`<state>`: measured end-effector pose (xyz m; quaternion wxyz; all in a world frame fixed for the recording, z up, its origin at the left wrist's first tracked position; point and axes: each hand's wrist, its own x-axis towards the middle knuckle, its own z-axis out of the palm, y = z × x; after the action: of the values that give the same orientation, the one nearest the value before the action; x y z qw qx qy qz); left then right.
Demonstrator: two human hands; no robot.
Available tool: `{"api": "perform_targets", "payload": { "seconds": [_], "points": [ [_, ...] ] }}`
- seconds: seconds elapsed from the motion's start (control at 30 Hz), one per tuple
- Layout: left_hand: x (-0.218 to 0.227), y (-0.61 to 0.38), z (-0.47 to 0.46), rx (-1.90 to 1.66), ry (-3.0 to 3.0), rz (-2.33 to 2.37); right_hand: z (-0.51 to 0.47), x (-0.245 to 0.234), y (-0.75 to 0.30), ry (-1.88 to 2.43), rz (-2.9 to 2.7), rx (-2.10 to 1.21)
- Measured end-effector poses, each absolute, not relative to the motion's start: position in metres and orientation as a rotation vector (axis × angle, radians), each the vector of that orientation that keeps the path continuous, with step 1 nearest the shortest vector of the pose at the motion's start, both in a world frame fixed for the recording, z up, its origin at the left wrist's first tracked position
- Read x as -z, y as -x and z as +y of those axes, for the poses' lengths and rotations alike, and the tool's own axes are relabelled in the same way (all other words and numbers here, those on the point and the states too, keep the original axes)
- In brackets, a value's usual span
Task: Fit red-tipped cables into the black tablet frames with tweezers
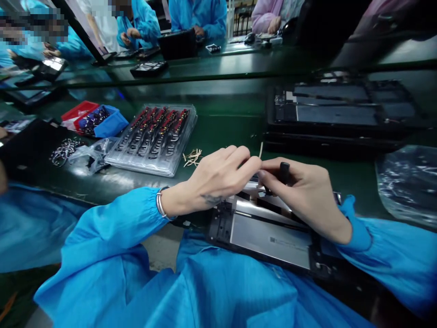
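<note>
My left hand (225, 175) is closed, thumb and forefinger pinched, with a thin pale strip (261, 149) standing up at its fingertips. Against those fingertips meet the fingers of my right hand (303, 193), closed around a small black part (284, 171) that shows between thumb and palm; its full shape is hidden. Both hands are above an opened flat device (269, 237) with a silver metal panel and black frame, lying at the table's edge over my lap. Several similar pale strips (193, 157) lie loose on the table, left of my hands.
A clear plastic tray (143, 166) holds rows of small red-and-black parts. Behind it are a blue bin (112, 123) and a red bin (77, 110). Stacked black devices (334, 109) stand at back right, beside plastic wrap (409, 182). Co-workers sit across the bench.
</note>
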<state>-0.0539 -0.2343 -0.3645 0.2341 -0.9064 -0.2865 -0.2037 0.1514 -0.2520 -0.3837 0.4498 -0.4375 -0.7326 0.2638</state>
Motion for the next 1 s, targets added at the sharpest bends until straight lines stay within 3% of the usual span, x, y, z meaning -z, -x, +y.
{"api": "perform_targets", "payload": {
  "seconds": [0.27,0.5,0.73,0.83,1.0],
  "points": [
    [0.366,0.052,-0.242,0.535,2.325,-0.704,-0.251,0.39,-0.152,1.089,-1.914,-0.605],
    [0.353,0.109,-0.206,-0.052,2.383,-1.502,-0.245,0.387,-0.153,1.271,-1.759,-0.746],
    [0.363,0.141,-0.192,-0.329,2.5,-1.506,-0.24,0.392,-0.156,1.338,-1.75,-0.791],
    [0.363,0.138,-0.193,-0.145,2.508,-1.459,-0.24,0.392,-0.154,1.379,-1.668,-0.865],
    [0.376,0.092,-0.205,1.001,2.942,-1.504,-0.247,0.39,-0.144,1.264,-1.422,-1.176]
  ]
}}
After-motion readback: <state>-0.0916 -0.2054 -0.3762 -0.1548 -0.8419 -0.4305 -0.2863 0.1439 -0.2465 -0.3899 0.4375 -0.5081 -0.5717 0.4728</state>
